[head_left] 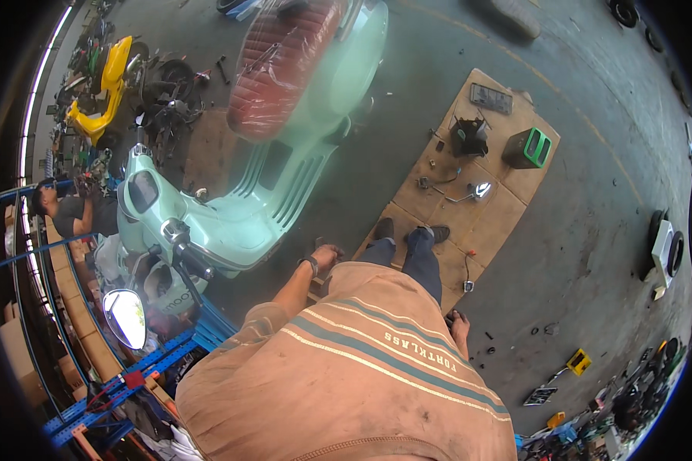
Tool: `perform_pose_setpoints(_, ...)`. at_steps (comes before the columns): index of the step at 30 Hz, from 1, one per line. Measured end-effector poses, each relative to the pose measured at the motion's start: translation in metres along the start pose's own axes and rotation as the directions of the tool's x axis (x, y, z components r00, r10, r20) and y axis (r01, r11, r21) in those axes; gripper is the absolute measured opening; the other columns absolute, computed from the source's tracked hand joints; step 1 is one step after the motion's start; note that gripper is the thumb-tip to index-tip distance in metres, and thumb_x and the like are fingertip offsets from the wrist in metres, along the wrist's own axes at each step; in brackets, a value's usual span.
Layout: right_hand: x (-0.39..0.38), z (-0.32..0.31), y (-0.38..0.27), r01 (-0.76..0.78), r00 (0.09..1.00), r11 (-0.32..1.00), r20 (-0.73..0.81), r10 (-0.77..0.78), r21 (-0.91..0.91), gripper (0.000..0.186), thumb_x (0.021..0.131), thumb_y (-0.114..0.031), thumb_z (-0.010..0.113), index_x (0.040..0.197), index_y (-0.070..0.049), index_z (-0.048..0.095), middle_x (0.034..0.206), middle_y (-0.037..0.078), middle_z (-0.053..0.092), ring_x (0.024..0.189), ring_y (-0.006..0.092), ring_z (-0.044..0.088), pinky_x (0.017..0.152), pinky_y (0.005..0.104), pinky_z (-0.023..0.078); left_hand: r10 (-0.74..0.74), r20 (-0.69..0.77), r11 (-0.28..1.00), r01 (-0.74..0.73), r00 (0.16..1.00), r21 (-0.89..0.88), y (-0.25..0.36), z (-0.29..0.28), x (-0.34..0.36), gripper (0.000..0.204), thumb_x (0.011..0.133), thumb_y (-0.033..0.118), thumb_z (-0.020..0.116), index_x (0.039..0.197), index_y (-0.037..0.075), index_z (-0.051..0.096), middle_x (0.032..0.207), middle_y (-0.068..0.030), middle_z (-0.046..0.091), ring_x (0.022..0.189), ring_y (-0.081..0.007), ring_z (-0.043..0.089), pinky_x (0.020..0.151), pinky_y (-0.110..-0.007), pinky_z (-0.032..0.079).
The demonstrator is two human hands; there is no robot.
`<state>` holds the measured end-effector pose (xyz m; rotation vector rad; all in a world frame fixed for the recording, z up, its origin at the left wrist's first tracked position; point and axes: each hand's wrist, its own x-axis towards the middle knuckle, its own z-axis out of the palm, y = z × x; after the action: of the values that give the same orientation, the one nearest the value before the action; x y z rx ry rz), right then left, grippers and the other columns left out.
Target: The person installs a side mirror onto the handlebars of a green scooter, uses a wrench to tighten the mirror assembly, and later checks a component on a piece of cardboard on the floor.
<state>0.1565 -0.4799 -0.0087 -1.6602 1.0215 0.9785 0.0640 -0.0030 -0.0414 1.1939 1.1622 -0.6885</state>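
Observation:
My left hand (328, 257), with a dark band on its wrist, hangs in front of me beside the mint-green scooter (231, 227). Its fingers are curled in, and what they hold, if anything, is too small to make out. At my other side, my right hand (459, 330) shows only partly past my brown striped shirt (392, 353); its fingers are too hidden to read. Below me lies a flattened cardboard sheet (507, 184), with my shoes on it. A small part with a cable (468, 286) lies on its edge, nearest my right hand.
On the cardboard are a phone (490, 98), a black plastic housing (469, 137), a green-rimmed black box (527, 148) and a mirror (480, 190). Wrapped red seat (281, 73) tops the scooter. A person (73, 207) sits by blue racking at left; a yellow scooter body (109, 88) stands beyond.

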Motion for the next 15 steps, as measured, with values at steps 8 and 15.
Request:
perform_pose_setpoints(8,-0.009,-0.002,-0.029,0.058,0.997,0.986,-0.038,-0.064,-0.156,0.034,0.091,-0.021,0.057,0.121,-0.004,0.056,0.094,0.008,0.063,0.065,0.0134,0.056,0.052,0.0255,0.044,-0.006,0.13,0.957,0.044,0.991,-0.287,-0.008,-0.018,-0.015,0.029,0.088,-0.001,0.049,0.116,-0.006,0.055,0.097,-0.0122,0.059,0.086,-0.0209,0.06,0.078,-0.034,0.051)
perform_pose_setpoints(15,0.038,-0.07,-0.101,-0.015,1.0,0.966,-0.022,0.009,-0.257,0.042,0.091,-0.032,0.055,0.125,-0.006,0.056,0.106,0.012,0.065,0.089,0.0214,0.061,0.076,0.037,0.049,-0.068,0.02,0.834,0.068,0.997,-0.547,-0.041,0.012,-0.024,0.019,0.098,0.02,0.05,0.102,0.002,0.054,0.08,-0.0085,0.053,0.063,-0.0191,0.052,0.06,-0.035,0.047)
